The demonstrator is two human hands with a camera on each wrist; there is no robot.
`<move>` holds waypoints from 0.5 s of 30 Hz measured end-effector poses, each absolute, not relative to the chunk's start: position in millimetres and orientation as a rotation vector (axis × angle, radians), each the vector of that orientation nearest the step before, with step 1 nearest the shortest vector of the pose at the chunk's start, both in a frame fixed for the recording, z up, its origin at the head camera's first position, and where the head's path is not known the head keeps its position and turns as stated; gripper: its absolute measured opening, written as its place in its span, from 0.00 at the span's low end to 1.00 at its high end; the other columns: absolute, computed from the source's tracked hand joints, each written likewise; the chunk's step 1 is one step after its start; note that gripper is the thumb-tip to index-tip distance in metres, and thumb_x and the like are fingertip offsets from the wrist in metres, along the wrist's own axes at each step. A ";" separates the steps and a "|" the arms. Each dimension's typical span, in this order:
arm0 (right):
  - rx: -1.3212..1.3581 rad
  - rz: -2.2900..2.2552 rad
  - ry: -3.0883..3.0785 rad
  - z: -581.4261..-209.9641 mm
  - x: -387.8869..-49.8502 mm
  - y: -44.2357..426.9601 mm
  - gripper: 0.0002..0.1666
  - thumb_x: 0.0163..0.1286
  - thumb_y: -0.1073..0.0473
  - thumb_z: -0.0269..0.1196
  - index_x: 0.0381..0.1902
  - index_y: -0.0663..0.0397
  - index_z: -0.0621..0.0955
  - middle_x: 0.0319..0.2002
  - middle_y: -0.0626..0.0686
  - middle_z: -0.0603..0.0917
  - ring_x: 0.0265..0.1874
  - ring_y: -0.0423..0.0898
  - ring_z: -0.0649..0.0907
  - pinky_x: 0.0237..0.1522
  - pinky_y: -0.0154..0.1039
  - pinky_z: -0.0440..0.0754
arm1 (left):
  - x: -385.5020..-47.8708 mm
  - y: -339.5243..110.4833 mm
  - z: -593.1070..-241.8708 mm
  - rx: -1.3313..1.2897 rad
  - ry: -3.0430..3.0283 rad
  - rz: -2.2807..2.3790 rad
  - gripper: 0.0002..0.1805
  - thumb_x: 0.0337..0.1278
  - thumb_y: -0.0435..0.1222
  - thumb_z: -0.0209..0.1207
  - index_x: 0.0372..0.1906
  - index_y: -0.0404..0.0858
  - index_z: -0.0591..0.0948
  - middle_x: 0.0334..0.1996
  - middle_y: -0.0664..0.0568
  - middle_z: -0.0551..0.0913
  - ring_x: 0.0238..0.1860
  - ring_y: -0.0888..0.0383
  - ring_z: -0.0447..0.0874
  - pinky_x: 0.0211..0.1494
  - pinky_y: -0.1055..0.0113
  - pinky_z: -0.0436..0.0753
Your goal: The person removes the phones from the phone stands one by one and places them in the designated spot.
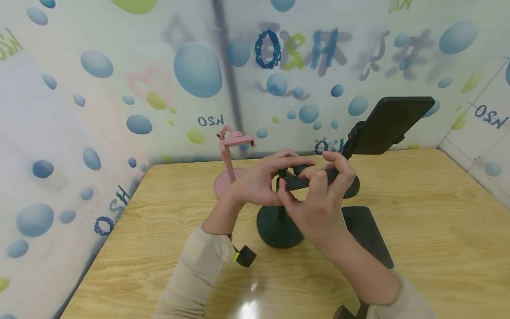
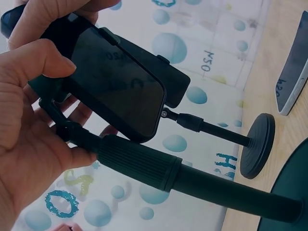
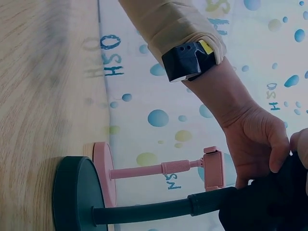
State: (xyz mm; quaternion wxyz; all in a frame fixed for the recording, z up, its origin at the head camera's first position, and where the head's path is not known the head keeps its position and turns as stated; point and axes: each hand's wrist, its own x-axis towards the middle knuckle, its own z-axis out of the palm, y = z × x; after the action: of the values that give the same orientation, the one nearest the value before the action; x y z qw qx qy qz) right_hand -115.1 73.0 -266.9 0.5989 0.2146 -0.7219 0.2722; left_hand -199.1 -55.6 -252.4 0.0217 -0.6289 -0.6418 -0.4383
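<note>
A dark green stand has its round base (image 1: pixel 280 230) on the table and its pole (image 2: pixel 139 162) upright. At its top is a black phone (image 1: pixel 299 182), seen dark-screened in the left wrist view (image 2: pixel 118 84). My left hand (image 1: pixel 260 179) curls round the green holder head (image 2: pixel 48 89) behind the phone. From the other side, my right hand (image 1: pixel 322 199) grips the phone with thumb and bent fingers. In the right wrist view the left hand (image 3: pixel 255 139) meets a dark shape at the pole's top, its details too dark to tell.
Behind on the left stands a pink phone stand (image 1: pixel 226 157). A black stand with a round base (image 1: pixel 352 188) holds a dark tablet-like device (image 1: pixel 392 125) at the back right. Another phone (image 1: pixel 367 237) lies on the wooden table (image 1: pixel 438 230), right of the green base. A patterned wall backs the table.
</note>
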 end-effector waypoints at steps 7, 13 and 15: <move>0.511 0.628 -1.686 -265.4 -115.0 73.5 0.16 0.58 0.58 0.59 0.28 0.65 0.66 0.48 0.68 0.59 0.49 0.61 0.62 0.40 0.54 0.67 | -200.8 -55.5 -251.7 -1.965 -2.011 -1.445 0.31 0.40 0.26 0.61 0.56 0.22 0.68 0.48 0.40 0.73 0.47 0.54 0.70 0.43 0.64 0.72; 0.527 0.625 -1.685 -264.2 -115.7 74.7 0.16 0.58 0.57 0.58 0.27 0.65 0.66 0.47 0.68 0.59 0.48 0.62 0.62 0.38 0.54 0.67 | -203.1 -53.8 -251.3 -1.982 -1.991 -1.470 0.31 0.38 0.26 0.62 0.55 0.21 0.69 0.47 0.40 0.73 0.46 0.54 0.71 0.40 0.64 0.72; 0.532 0.631 -1.684 -264.1 -116.0 75.1 0.16 0.58 0.57 0.59 0.27 0.65 0.66 0.47 0.68 0.60 0.48 0.62 0.63 0.38 0.54 0.67 | -203.7 -53.3 -251.5 -1.989 -1.978 -1.480 0.31 0.38 0.26 0.62 0.54 0.20 0.69 0.47 0.39 0.73 0.45 0.53 0.71 0.39 0.64 0.71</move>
State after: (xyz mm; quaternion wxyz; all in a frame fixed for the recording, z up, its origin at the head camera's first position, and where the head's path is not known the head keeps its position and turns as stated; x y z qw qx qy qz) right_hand -116.0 75.1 -264.1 0.5916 0.2288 -0.7239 0.2713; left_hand -203.7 -53.3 -251.5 -0.0148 -0.6270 -0.6237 -0.4665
